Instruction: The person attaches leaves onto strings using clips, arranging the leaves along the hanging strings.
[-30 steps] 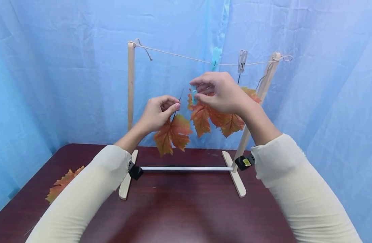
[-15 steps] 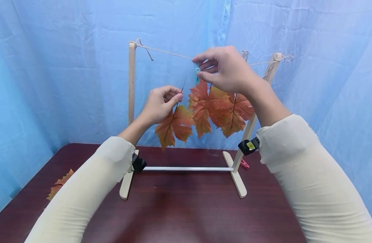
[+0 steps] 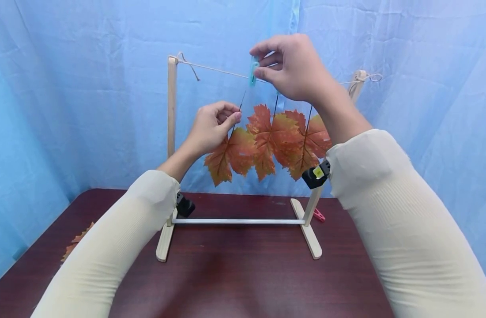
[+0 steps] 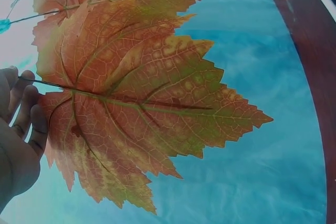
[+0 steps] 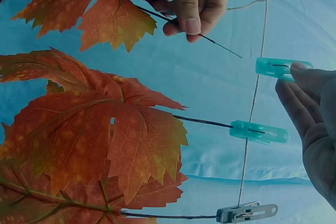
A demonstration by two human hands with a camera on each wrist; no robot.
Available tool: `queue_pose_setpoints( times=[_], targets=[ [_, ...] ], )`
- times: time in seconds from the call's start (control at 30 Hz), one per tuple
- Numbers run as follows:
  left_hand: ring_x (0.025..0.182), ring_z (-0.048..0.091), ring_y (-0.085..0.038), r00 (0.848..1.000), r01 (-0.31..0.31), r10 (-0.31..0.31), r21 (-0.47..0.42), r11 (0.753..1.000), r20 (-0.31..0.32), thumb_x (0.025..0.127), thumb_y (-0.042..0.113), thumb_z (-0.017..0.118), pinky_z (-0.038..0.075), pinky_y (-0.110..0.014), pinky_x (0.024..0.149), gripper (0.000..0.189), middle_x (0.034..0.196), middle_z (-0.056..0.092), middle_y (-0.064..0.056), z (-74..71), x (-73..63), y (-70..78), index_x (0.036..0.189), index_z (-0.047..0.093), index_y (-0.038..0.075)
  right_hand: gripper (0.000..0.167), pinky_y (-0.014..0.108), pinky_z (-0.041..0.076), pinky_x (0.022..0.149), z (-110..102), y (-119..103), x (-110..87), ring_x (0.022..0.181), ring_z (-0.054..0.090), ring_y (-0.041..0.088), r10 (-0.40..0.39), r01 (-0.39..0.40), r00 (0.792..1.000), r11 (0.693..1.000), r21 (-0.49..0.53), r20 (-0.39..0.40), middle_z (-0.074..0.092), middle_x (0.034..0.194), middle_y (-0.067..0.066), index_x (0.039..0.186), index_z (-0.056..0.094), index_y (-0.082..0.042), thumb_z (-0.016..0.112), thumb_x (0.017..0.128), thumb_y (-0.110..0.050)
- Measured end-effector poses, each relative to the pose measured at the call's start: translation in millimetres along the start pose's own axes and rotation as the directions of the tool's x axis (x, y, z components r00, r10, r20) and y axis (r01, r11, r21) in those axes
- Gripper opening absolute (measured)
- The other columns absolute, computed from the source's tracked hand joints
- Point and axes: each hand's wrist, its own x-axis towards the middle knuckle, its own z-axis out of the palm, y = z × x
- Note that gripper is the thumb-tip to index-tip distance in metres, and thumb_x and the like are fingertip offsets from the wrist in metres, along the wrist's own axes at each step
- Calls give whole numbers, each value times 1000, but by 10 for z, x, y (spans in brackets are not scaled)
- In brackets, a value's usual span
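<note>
My left hand [image 3: 216, 126] pinches the dark stem of an orange-green artificial maple leaf [image 3: 228, 154], which hangs below the fingers with the stem tip pointing up. In the left wrist view that leaf [image 4: 131, 98] fills the middle. Up at the string [image 3: 215, 69], my right hand [image 3: 292, 66] pinches a teal clothespin [image 3: 253, 73] between thumb and fingers. The right wrist view shows this clothespin [image 5: 278, 68] at the string, apart from the stem tip. Beside it, another teal clothespin [image 5: 257, 131] and a grey clothespin [image 5: 247, 213] hold two leaves by their stems.
A wooden stand has a left post [image 3: 171, 106], a right post [image 3: 358, 84] and a white crossbar [image 3: 239, 221]. A pink clothespin [image 3: 319, 215] lies behind its right foot. Another leaf [image 3: 73, 245] lies on the dark table [image 3: 227, 274], partly behind the left sleeve.
The right hand has risen with the teal clothespin from beside the hanging leaves to the string. The left hand has moved up and slightly right with its leaf.
</note>
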Motion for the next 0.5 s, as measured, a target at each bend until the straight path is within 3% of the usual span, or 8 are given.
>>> queue_pose_setpoints(
  times=[0.23, 0.5],
  targets=[
    [80, 65, -16, 1000, 11, -11, -21, 1000, 9, 103, 23, 65, 51, -28, 73, 23, 97, 73, -6, 27, 10, 32, 114, 72, 4, 34, 25, 52, 98, 41, 7, 84, 117, 68, 14, 93, -91, 995, 994, 64, -37, 67, 130, 7, 133, 67, -6, 67, 100, -15],
    [89, 69, -27, 1000, 15, -16, -33, 999, -8, 103, 22, 64, 53, -29, 79, 25, 101, 74, -11, 41, 35, 53, 116, 72, 2, 34, 23, 52, 97, 75, 13, 125, 116, 67, 11, 120, -113, 988, 991, 71, -93, 67, 130, 6, 133, 67, -6, 66, 100, -16]
  ],
)
